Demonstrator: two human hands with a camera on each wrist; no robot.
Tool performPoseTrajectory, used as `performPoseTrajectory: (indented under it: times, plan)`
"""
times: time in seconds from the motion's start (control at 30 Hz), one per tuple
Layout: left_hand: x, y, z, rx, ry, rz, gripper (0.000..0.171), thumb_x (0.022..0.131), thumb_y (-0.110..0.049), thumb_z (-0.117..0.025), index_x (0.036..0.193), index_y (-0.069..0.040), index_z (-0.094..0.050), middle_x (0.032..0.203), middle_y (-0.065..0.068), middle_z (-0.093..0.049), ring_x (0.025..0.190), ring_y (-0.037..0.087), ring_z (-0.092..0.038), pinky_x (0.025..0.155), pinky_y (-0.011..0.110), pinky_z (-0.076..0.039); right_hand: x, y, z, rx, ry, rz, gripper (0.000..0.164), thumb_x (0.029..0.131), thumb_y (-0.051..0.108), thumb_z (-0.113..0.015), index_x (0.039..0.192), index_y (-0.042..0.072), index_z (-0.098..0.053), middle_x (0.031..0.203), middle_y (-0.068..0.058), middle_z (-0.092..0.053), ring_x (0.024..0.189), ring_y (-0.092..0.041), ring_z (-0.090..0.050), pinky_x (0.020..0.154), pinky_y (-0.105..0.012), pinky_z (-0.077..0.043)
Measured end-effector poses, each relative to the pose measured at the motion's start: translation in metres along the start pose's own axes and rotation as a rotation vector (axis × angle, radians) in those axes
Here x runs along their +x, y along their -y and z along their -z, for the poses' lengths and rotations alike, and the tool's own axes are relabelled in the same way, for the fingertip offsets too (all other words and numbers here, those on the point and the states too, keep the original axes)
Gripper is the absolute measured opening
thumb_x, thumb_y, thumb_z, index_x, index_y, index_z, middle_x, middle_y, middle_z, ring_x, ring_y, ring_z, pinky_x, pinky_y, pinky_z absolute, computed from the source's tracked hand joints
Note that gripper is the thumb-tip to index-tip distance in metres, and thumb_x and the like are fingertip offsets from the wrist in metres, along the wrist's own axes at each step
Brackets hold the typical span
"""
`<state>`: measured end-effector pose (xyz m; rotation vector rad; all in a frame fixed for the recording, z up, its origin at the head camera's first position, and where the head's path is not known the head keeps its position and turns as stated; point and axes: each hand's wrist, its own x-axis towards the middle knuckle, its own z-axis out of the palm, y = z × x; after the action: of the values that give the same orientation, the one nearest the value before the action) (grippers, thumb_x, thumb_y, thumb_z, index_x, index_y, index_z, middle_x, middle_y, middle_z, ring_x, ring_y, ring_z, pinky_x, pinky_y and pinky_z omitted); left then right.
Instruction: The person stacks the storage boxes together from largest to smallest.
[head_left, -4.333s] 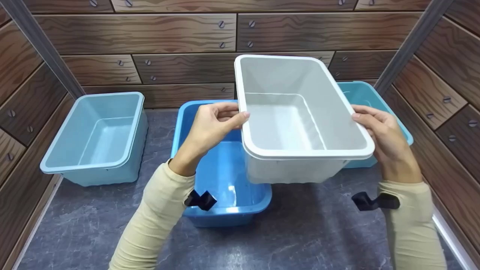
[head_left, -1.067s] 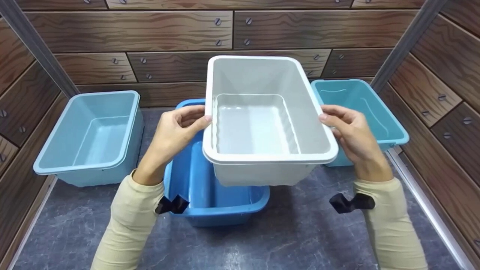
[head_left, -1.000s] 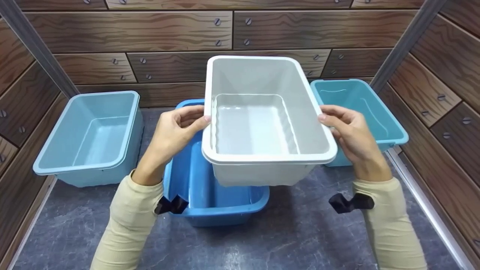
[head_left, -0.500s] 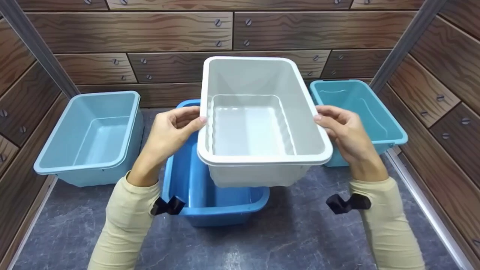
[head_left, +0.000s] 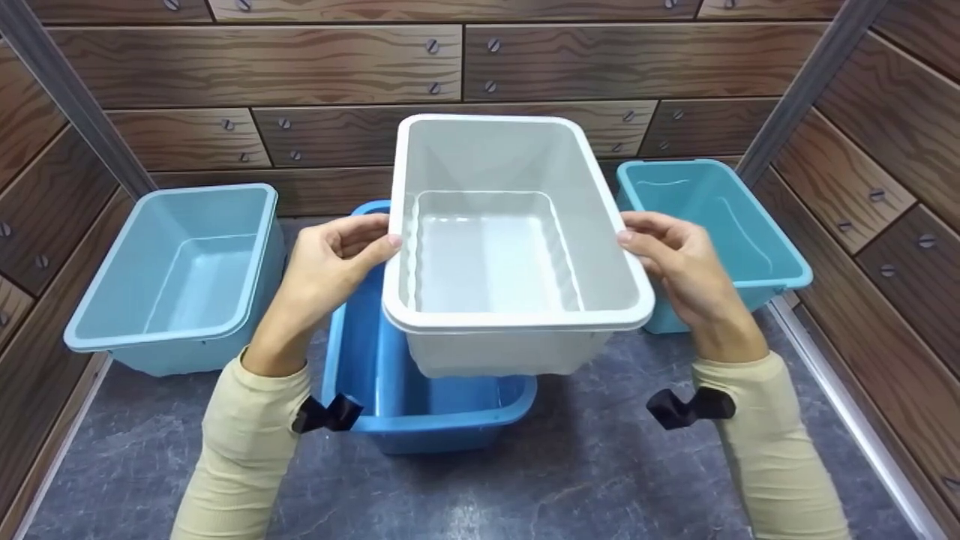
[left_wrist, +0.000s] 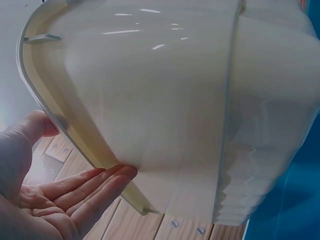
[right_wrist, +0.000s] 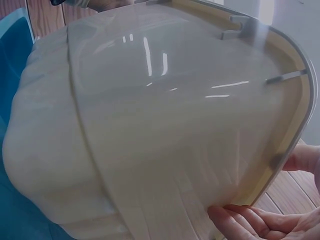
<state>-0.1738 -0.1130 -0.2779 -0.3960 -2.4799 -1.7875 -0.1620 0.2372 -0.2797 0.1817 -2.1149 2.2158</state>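
your left hand [head_left: 316, 268] and right hand [head_left: 679, 266] pinch a rectangular pale-grey plastic tub [head_left: 510, 352]

thumbs over, fingers beneath, you grip opposite long sides. the tub lies between, neither hand clearly nearer, long axis pointing away from you. it partly hides a bright-blue plastic tub [head_left: 442, 439].

Head view: above my grip, facing forward-down. Wrist views: close below it, facing the tub [head_left: 487, 255] all share.
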Motion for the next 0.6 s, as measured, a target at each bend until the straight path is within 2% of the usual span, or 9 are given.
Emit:
performPoseTrajectory:
  times: [0.2,0.43,0.6]
  plan:
    - [-0.001,0.001,0.003,0.008,-0.008,-0.001,0.039,0.090,-0.016,-0.065,0.125,0.001,-0.062,0.122,0.020,-0.067,0.110,0.022,-0.068,0.089,0.016,-0.055,0.001,0.000,-0.003,-0.008,0.003,-0.001,0.023,0.090,-0.002,-0.053,0.096,0.013,-0.070,0.086,0.003,-0.071,0.074,-0.007,-0.068,0.067,-0.019,-0.058]
    - [-0.002,0.002,0.007,-0.031,-0.029,-0.020,0.036,0.090,-0.010,-0.064,0.122,0.005,-0.063,0.118,0.025,-0.068,0.093,-0.001,-0.068,0.084,0.012,-0.054,0.001,0.000,-0.009,0.011,0.020,0.000,0.021,0.090,-0.001,-0.053,0.099,0.010,-0.069,0.087,0.002,-0.072,0.076,-0.007,-0.068,0.068,-0.018,-0.058]
    - [-0.004,0.002,0.011,-0.020,-0.035,-0.005,0.036,0.090,-0.011,-0.065,0.122,0.003,-0.063,0.119,0.022,-0.068,0.096,0.001,-0.068,0.086,0.012,-0.054,0.002,0.000,-0.012,0.003,0.023,0.000,0.021,0.090,0.000,-0.053,0.099,0.011,-0.069,0.087,0.002,-0.071,0.076,-0.007,-0.068,0.068,-0.018,-0.058]
